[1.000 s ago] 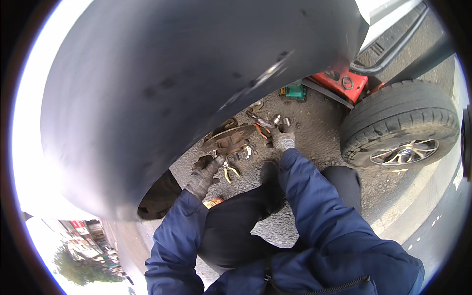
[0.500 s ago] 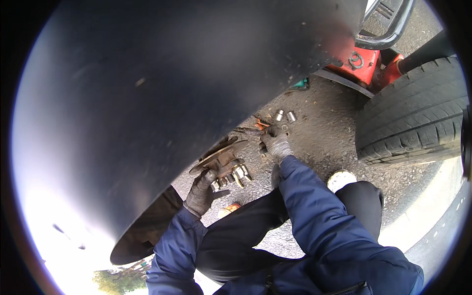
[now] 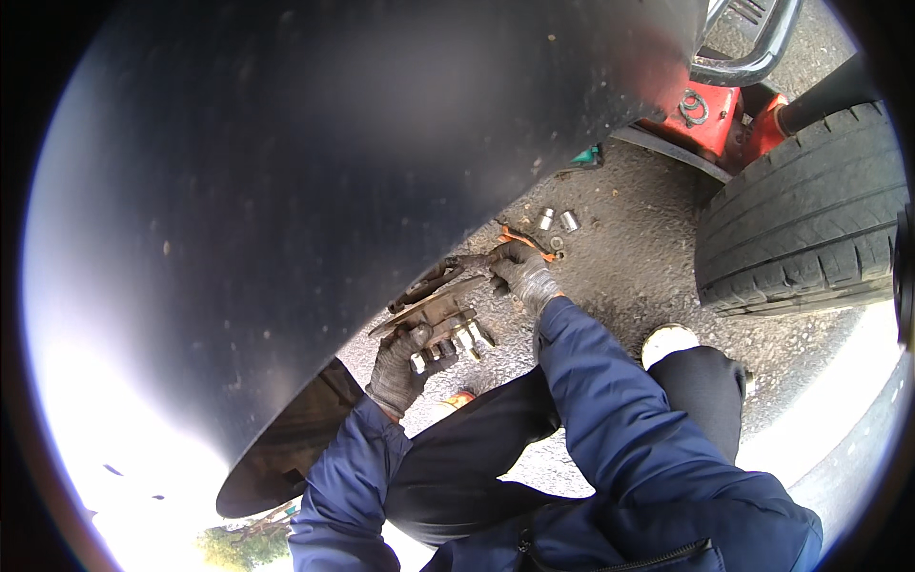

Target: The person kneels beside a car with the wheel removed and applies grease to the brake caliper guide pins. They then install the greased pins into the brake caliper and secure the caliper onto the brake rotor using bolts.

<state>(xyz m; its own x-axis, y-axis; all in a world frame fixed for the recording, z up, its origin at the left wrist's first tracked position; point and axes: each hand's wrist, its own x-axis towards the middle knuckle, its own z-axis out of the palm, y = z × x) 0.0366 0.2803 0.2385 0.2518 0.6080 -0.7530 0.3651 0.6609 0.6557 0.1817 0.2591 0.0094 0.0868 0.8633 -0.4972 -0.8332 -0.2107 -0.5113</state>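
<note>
A rusty wheel hub (image 3: 440,311) with a brake disc and several bright studs juts out below the dark fender. My left hand (image 3: 398,370), in a grey glove, wraps round the hub's near left side beside the studs. Farther right, my gloved right hand (image 3: 526,275) closes on a dark metal part (image 3: 473,261) by the fender's edge. That part's far end is hidden under the fender, and the fingertips are partly hidden. An orange-and-black hand tool (image 3: 515,235) lies on the ground just beyond the right hand.
The big dark fender (image 3: 362,143) covers the upper left. Two silver sockets (image 3: 546,219) and a small ring (image 3: 557,243) lie on the asphalt. A loose tyre (image 3: 805,214) stands at right, by a red jack (image 3: 705,124). A green object (image 3: 588,155) shows near the fender.
My left hand has closed round the hub, its thumb drawn in against the studs. My right hand has shifted slightly left to the metal part, uncovering more of the orange tool.
</note>
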